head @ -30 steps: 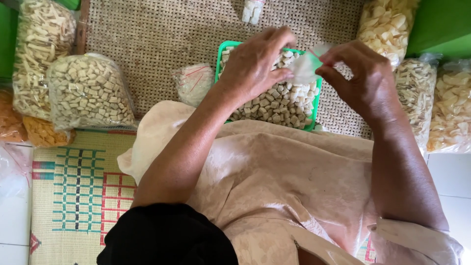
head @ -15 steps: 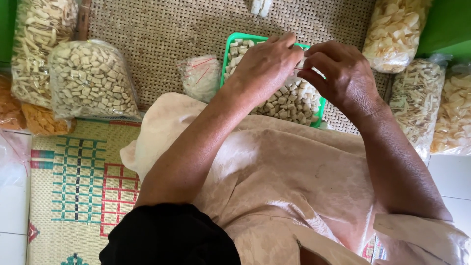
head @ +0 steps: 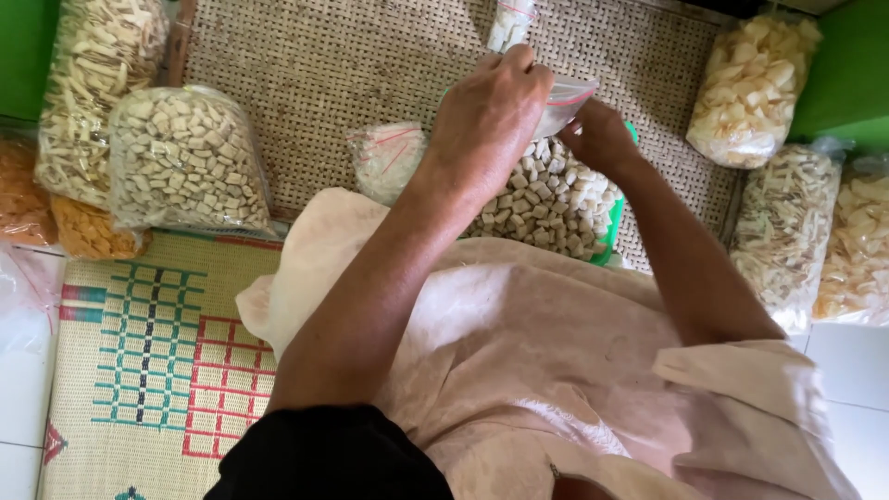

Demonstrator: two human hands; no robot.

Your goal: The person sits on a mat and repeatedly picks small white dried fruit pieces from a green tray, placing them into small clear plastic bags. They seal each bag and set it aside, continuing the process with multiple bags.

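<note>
Pinching a small clear bag (head: 562, 95) by its mouth between our left hand (head: 486, 116) and right hand (head: 600, 137), we held it just above the green tray (head: 611, 227) of pale snack cubes (head: 546, 199), so spills fell back in.

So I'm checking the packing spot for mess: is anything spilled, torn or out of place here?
Nothing stands out. The left hand and right hand hold a small clear bag over the green basket of pale snack cubes. The filled bags, such as the cube bag, look whole, with no loose pieces on the woven tray.
</note>
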